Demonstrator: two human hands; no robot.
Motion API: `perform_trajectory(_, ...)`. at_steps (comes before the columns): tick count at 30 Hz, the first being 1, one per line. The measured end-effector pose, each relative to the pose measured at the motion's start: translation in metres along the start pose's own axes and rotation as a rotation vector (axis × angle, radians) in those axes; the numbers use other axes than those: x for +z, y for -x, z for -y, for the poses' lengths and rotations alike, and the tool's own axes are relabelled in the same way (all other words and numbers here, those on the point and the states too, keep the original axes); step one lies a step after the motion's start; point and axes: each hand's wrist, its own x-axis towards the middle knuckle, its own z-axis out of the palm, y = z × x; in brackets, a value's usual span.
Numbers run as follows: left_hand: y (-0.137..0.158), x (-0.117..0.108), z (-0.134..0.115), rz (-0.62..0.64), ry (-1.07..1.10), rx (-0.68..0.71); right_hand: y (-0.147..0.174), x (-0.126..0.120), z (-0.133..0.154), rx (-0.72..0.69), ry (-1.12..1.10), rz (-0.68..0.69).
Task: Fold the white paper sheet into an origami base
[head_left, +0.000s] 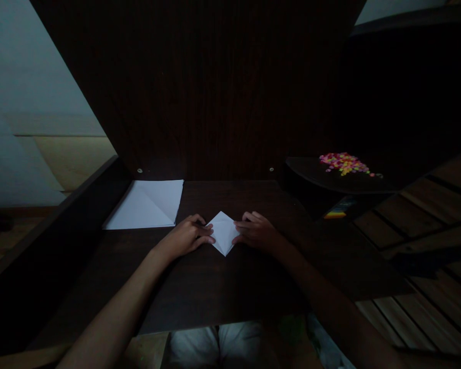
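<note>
A small white sheet of folded paper (pixel 223 231) lies on the dark table, turned so that it makes a diamond with one corner toward me. Crease lines run across its face. My left hand (pixel 192 236) grips its left corner, thumb below and fingers above. On the opposite side, my right hand (pixel 255 233) holds the right corner in the same way, its fingertips at the paper's edge. Whether the fingertips reach under the paper cannot be made out in the dim light.
A stack of white paper (pixel 146 205) lies at the back left of the dark wooden table (pixel 200 292). Behind it rises a tall dark panel (pixel 200 92). On a curved shelf (pixel 311 171) at the right sits a heap of small colourful pieces (pixel 346 163).
</note>
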Motion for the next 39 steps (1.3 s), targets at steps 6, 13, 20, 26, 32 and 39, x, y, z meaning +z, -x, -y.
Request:
perform_trajectory(6,0.0,0.002,-0.002,-0.014,-0.014,0.009,0.003,0.008,0.003,-0.205,0.06,-0.062)
perform_trajectory(13,-0.001,0.0,-0.009,-0.011,-0.028,0.024,0.009,0.008,0.001,-0.215,0.06,-0.009)
perform_trajectory(20,-0.002,-0.002,-0.013,-0.02,-0.021,0.019,0.005,0.006,0.008,-0.23,0.076,-0.007)
perform_trajectory(26,-0.002,-0.002,-0.01,-0.009,-0.02,0.013,0.003,0.008,0.008,-0.175,0.008,-0.038)
perform_trajectory(32,-0.002,-0.002,-0.007,-0.013,0.023,0.017,0.003,0.009,0.008,-0.169,-0.069,-0.103)
perform_trajectory(39,-0.002,-0.001,-0.004,-0.029,0.042,0.025,0.004,0.015,0.005,-0.059,-0.227,-0.111)
